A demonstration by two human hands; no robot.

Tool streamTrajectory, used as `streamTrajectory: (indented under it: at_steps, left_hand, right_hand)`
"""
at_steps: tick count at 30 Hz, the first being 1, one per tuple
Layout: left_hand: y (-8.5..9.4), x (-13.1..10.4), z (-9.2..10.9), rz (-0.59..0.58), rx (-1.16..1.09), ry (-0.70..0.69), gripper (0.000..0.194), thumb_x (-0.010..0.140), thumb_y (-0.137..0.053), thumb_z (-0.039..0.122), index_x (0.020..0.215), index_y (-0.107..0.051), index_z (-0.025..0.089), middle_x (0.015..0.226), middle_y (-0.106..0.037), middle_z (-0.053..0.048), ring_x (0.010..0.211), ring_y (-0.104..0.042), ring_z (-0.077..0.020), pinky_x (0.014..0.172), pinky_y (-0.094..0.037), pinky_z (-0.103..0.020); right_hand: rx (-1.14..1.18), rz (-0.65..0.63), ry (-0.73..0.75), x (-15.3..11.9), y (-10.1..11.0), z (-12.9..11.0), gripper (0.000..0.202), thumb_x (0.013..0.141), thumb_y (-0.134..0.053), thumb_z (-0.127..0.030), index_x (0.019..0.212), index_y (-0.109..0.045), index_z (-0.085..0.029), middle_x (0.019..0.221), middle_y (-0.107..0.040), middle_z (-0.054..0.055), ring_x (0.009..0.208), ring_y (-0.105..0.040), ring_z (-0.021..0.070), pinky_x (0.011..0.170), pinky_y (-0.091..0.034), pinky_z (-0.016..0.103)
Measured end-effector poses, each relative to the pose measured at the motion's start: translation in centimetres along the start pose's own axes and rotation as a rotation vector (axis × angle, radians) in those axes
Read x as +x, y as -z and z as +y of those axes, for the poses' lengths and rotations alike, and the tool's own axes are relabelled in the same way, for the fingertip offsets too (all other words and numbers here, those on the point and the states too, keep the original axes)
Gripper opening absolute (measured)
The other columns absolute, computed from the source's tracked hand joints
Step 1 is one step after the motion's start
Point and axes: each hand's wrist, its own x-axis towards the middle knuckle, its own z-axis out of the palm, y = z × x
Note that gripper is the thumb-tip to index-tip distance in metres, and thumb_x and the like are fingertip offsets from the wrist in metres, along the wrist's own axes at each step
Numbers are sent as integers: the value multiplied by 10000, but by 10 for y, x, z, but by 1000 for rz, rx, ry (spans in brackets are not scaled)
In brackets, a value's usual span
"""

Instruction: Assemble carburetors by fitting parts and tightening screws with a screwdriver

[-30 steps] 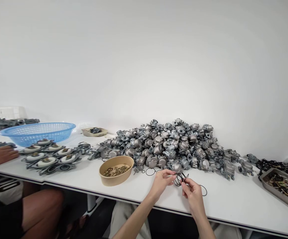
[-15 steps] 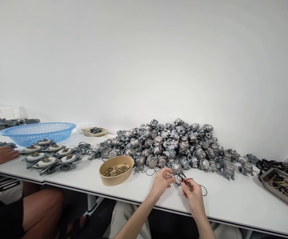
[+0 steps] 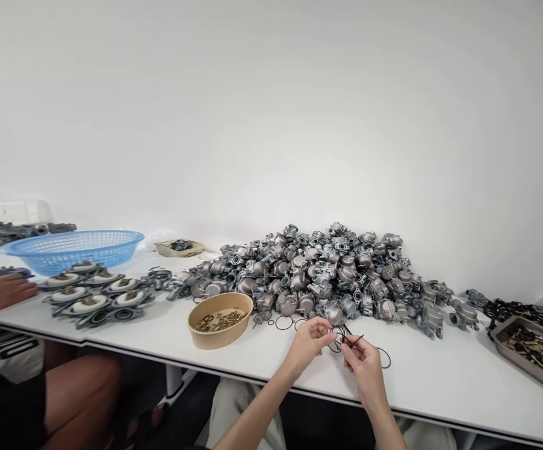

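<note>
A small tangle of thin black rubber rings (image 3: 342, 335) hangs between my two hands over the white table's front part. My left hand (image 3: 313, 341) has thumb and fingers pinched together at the left side of the rings. My right hand (image 3: 361, 357) is closed on the rings from the right, fingertips pressed together. One black ring (image 3: 385, 358) shows beside my right hand, partly hidden by it. More black rings (image 3: 284, 322) lie flat on the table left of my left hand. Right behind my hands rises a large heap of grey metal carburetors (image 3: 318, 275).
An oval tan tub (image 3: 201, 339) of small brass parts stands left of my hands. Farther left are carburetors with white rings (image 3: 88, 304), a blue basket (image 3: 72, 250) and another person's hand (image 3: 6, 289). At the right edge sits a metal tray (image 3: 534, 365) of small parts.
My left hand has moved slightly right and its fingertips have closed on the rings. The black rings between the hands have shifted; my right hand stays nearly in place.
</note>
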Motion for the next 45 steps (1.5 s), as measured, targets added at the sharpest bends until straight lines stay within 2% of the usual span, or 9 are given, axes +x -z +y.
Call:
streamTrajectory:
  at_steps: [8,15,21,25,29,31,36,40,45]
  left_hand:
    - [-1,0,3,-2,10,7,474,683,-812,617,788,-662,180,585,-571,34,539,-534,-131,452,-406,-206]
    - [-1,-1,2,-4,5,3,401,641,-849,495,782,-648,179,680,-601,17,586,-527,-117,465,-406,-189]
    - [0,1,-2,14,49,-15,400,666,-824,450,943,-715,183,680,-580,27,602,-542,-131,474,-428,-197]
    - [1,2,-5,29,105,-24,323,661,-822,425,844,-710,184,703,-605,5,669,-611,-171,481,-460,-208]
    - [0,1,-6,39,140,-24,287,659,-805,399,817,-689,190,732,-626,-5,676,-627,-177,452,-424,-190]
    - [0,0,-6,38,150,-22,306,647,-802,393,845,-685,191,792,-653,-17,666,-627,-168,436,-403,-178]
    - [-1,-2,-2,-7,172,-22,487,680,-742,362,1142,-742,206,1049,-729,-80,670,-627,-155,431,-396,-176]
    - [-1,-3,0,-88,195,-26,440,688,-689,293,1104,-788,188,1158,-763,-104,682,-604,-150,449,-419,-189]
    - [-2,-3,-2,-86,166,-31,444,665,-709,280,1092,-786,186,1104,-762,-106,703,-624,-167,440,-420,-185]
  right_hand:
    - [-7,-13,9,0,0,0,475,575,-926,-534,802,-777,-145,670,-704,54,487,-487,114,440,-354,235]
    - [-15,20,16,1,0,3,513,547,-935,-558,805,-771,-146,555,-610,-3,479,-493,128,429,-354,234]
    - [6,27,-10,0,-1,0,521,543,-935,-552,816,-781,-137,563,-619,2,484,-493,130,439,-359,242]
    - [27,1,-2,-2,-2,-5,505,562,-929,-546,810,-770,-136,687,-716,60,482,-523,124,445,-384,243]
    - [33,-52,6,-4,-3,-9,481,588,-919,-542,801,-755,-144,820,-771,102,466,-532,112,449,-396,249]
    - [24,-62,-4,-4,-4,-9,487,575,-927,-538,800,-752,-144,772,-759,86,467,-532,117,452,-391,247]
    - [-3,-72,-17,-2,-2,-7,510,546,-940,-547,795,-747,-146,663,-718,49,462,-518,125,453,-370,247]
    - [-20,-95,-23,-3,0,-6,510,575,-930,-559,834,-766,-151,569,-663,11,478,-533,144,466,-381,254]
    - [-12,-84,-28,-2,1,-6,518,578,-925,-569,851,-771,-157,593,-680,21,483,-541,150,473,-393,264]
